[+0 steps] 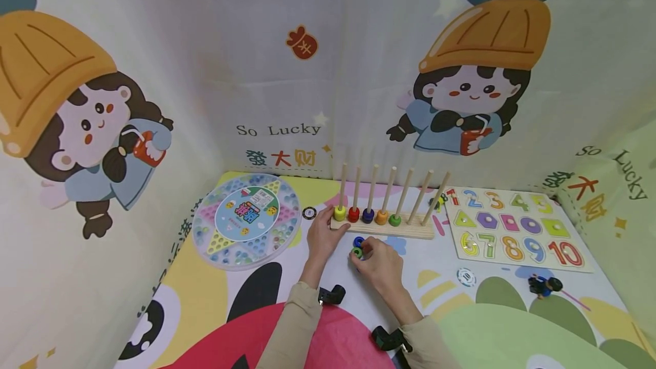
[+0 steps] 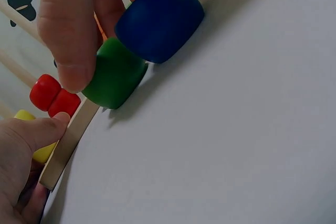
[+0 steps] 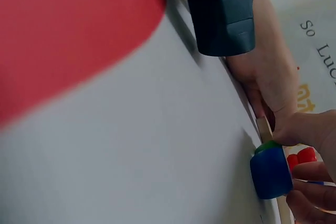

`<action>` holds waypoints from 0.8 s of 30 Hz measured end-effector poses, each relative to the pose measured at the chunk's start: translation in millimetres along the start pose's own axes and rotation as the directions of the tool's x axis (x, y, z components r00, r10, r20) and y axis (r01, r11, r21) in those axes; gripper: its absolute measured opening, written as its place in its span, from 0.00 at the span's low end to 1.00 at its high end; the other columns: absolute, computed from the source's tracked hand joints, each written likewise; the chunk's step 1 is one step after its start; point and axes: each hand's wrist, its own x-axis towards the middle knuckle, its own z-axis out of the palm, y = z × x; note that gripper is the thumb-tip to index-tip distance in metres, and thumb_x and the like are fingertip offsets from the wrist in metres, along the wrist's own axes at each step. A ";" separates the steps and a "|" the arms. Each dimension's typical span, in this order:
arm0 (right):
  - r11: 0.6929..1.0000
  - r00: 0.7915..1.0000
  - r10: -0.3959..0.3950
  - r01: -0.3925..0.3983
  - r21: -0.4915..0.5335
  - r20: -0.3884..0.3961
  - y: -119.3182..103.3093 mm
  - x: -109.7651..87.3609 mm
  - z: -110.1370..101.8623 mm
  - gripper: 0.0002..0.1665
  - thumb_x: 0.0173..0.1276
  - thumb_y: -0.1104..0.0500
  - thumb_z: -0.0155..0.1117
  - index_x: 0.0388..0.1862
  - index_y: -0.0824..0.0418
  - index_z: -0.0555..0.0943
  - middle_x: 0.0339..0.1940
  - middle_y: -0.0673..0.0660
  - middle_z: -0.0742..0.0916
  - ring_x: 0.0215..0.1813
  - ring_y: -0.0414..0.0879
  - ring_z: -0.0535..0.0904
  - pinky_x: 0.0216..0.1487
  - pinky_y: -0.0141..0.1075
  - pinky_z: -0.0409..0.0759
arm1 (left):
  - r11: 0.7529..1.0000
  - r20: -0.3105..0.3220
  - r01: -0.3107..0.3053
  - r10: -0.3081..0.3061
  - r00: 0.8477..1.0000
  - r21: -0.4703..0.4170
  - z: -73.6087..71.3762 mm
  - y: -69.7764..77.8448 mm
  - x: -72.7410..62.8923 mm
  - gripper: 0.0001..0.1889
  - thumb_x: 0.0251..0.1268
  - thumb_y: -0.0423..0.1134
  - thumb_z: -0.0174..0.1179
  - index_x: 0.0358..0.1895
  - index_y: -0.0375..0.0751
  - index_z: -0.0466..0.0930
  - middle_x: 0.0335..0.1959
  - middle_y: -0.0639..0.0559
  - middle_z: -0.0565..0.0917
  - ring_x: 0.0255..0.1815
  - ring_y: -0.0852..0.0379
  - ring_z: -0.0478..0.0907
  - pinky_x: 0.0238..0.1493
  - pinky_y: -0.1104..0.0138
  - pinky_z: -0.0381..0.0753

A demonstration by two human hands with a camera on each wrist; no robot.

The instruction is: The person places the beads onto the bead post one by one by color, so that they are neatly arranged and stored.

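A wooden peg stand (image 1: 381, 229) has yellow, red, dark blue, orange and green beads on its first several pegs; two pegs at the right are bare. My left hand (image 1: 322, 235) grips the left end of its base, the thumb against the front edge in the left wrist view. In front of the stand, my right hand (image 1: 381, 263) pinches a green bead (image 2: 114, 74) and a blue bead (image 2: 160, 20) between thumb and fingers. Side by side, the two beads touch each other. The right wrist view shows the blue bead (image 3: 271, 172) largely covering the green one.
A round marble board game (image 1: 246, 218) lies at the left, with a black chip (image 1: 309, 213) beside it. Right of the stand are a number-and-shape puzzle board (image 1: 517, 229), a white chip (image 1: 466, 277) and a small dark figure (image 1: 544, 286). A printed curtain (image 1: 277, 84) closes the back.
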 end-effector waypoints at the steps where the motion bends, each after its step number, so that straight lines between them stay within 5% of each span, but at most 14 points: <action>1: 1.000 1.000 0.002 -0.002 -0.001 0.001 -0.3 -0.1 -0.1 0.14 0.49 0.49 0.79 0.28 0.55 0.84 0.23 0.47 0.86 0.20 0.36 0.75 0.18 0.33 0.71 | 1.000 -0.001 -0.003 0.003 1.000 -0.002 0.0 0.1 -0.1 0.32 0.53 0.46 0.75 0.61 0.33 0.78 0.61 0.43 0.79 0.54 0.46 0.81 0.51 0.54 0.81; 15: 0.996 0.992 -0.069 0.074 0.050 -0.105 -9.2 3.8 -22.0 0.12 0.51 0.55 0.77 0.33 0.57 0.85 0.28 0.52 0.87 0.20 0.37 0.74 0.17 0.30 0.68 | 1.000 0.005 0.003 -0.003 1.000 0.002 -1.2 2.4 1.0 0.32 0.54 0.45 0.75 0.60 0.33 0.79 0.62 0.44 0.79 0.54 0.46 0.80 0.51 0.54 0.81; 24: 0.982 0.940 -0.127 0.163 0.091 -0.316 -1.6 21.1 -50.9 0.12 0.50 0.58 0.78 0.32 0.61 0.87 0.29 0.56 0.87 0.21 0.43 0.78 0.17 0.33 0.70 | 1.000 0.012 0.024 -0.024 1.000 -0.014 -0.7 1.2 0.1 0.32 0.53 0.45 0.75 0.61 0.34 0.78 0.62 0.45 0.79 0.54 0.47 0.80 0.51 0.55 0.81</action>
